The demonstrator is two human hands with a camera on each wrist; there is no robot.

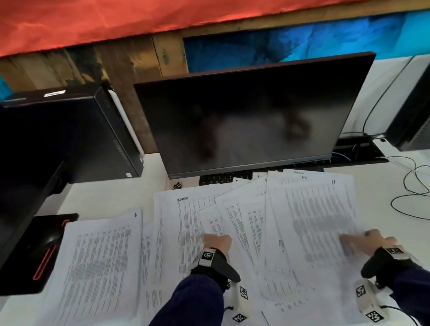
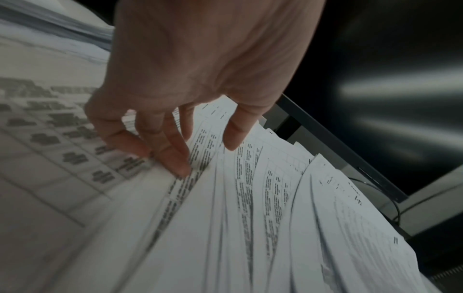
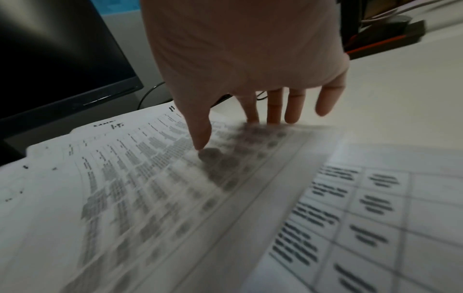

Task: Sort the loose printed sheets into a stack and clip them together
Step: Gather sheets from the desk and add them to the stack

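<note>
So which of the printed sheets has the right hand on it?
The rightmost sheet marked 11 at its top corner: the right hand rests straight fingers on it. The other sheets fan out leftward toward the left hand.

I see white sheets (image 1: 308, 219) with grey-black printed tables in fine columns, and some handwritten black marks at the top. The desk (image 1: 105, 196) under them is white. The monitor (image 1: 252, 121) is black and dark. The tower (image 1: 76, 135) at left is black too, and the stand (image 1: 31, 253) has a red line on black. Both sleeves (image 1: 188, 316) are dark blue. The wrist bands (image 1: 208, 256) carry black-and-white square codes. Behind, the cloth (image 1: 190, 2) is red-orange, then brown wood (image 1: 127, 63) and a blue sheet (image 1: 302, 43).
</note>
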